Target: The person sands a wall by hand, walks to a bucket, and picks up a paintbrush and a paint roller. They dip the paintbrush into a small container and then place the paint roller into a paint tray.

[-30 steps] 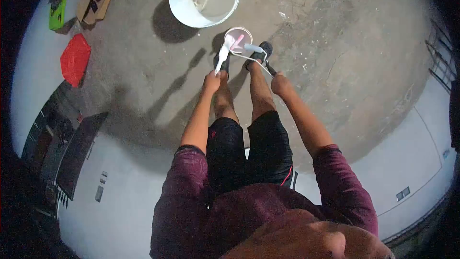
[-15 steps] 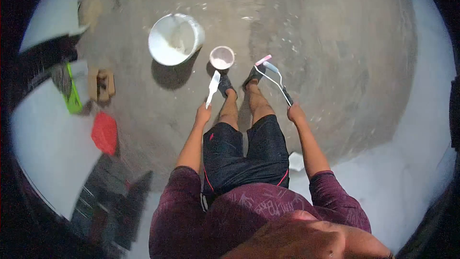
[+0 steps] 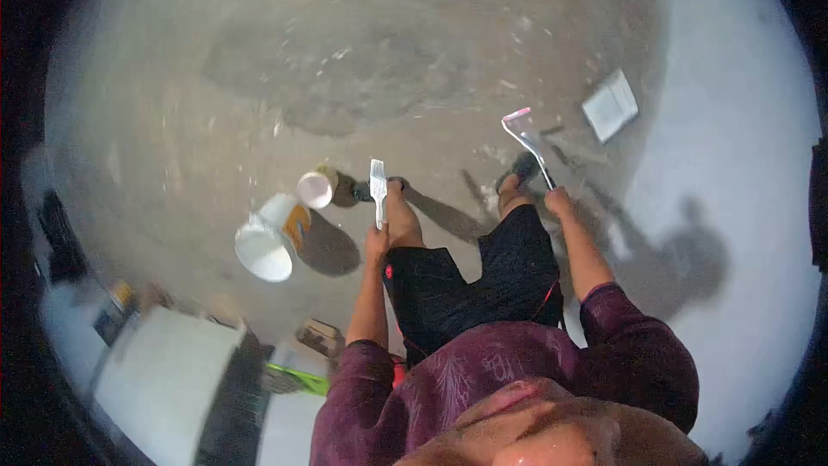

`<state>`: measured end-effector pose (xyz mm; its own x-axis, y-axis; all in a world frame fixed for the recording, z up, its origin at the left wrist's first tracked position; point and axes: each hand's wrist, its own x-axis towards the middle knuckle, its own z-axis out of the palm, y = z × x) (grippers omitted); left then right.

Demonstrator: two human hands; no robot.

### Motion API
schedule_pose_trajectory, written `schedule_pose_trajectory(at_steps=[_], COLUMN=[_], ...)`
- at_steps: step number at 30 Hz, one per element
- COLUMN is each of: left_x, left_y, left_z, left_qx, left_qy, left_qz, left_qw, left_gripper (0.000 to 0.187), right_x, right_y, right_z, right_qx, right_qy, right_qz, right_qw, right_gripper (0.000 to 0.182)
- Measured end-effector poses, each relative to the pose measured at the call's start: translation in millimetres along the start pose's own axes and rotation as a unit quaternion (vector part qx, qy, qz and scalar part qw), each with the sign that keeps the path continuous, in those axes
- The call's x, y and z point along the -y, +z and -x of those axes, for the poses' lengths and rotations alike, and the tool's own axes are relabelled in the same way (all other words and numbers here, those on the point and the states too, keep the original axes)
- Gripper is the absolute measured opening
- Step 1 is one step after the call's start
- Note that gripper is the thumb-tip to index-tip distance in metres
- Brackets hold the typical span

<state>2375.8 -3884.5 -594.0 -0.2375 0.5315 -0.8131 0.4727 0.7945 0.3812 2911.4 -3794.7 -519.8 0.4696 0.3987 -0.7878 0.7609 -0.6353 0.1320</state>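
My left hand (image 3: 377, 240) is closed round the handle of a white paintbrush (image 3: 378, 183), its bristles pointing away from me. In my right hand (image 3: 559, 200) is a paint roller (image 3: 541, 160) with a bent metal frame and a dark grip. The roller's far end looks pink, but blur hides the rest of its head. A small paint pot (image 3: 316, 189) with a pale inside stands on the floor, left of the brush. Nearer to me and further left is a large white bucket (image 3: 265, 250) with an orange patch on its side.
A white square object (image 3: 611, 106) lies on the stained floor (image 3: 431, 52) beside the white wall (image 3: 733, 103). At lower left are a cardboard box (image 3: 319, 336), a bright green item (image 3: 299, 377) and a white slab-like surface (image 3: 168, 371).
My view has turned to the right, so bucket and pot now appear lower and further left. The white square has come into view. Both hands keep their tools.
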Motion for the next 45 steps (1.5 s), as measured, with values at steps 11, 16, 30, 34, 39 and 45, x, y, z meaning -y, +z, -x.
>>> schedule_pose_trajectory(at_steps=[11,16,30,34,39,45], left_x=[-241,-398,-614,-610,-632,-594], left_y=[311,444,547,549,580,628], left_z=[-2,19,11,-1,21,9], left_qx=[0.018,0.09,0.19,0.158,0.138,0.131], left_qy=[0.095,0.173,0.218,0.169,0.041,0.052], left_qz=[-0.19,-0.16,-0.224,-0.244,-0.149,-0.203], left_qw=[0.977,0.968,0.931,0.942,0.978,0.969], left_gripper=[0.063,0.047,0.04,0.034,0.035,0.036], right_x=[-349,-439,-362,-359,-355,-361], right_y=[-29,-28,-174,-168,-121,-94], right_z=[-112,-157,-385,-429,-473,-480], right_qx=[0.139,0.071,-0.144,-0.117,-0.253,-0.23], right_qy=[0.087,-0.048,0.137,0.082,0.101,0.044], right_qz=[-0.214,-0.171,-0.321,-0.293,-0.264,-0.294], right_qw=[0.963,0.982,0.926,0.945,0.925,0.927], right_gripper=[0.05,0.049,0.047,0.048,0.051,0.057])
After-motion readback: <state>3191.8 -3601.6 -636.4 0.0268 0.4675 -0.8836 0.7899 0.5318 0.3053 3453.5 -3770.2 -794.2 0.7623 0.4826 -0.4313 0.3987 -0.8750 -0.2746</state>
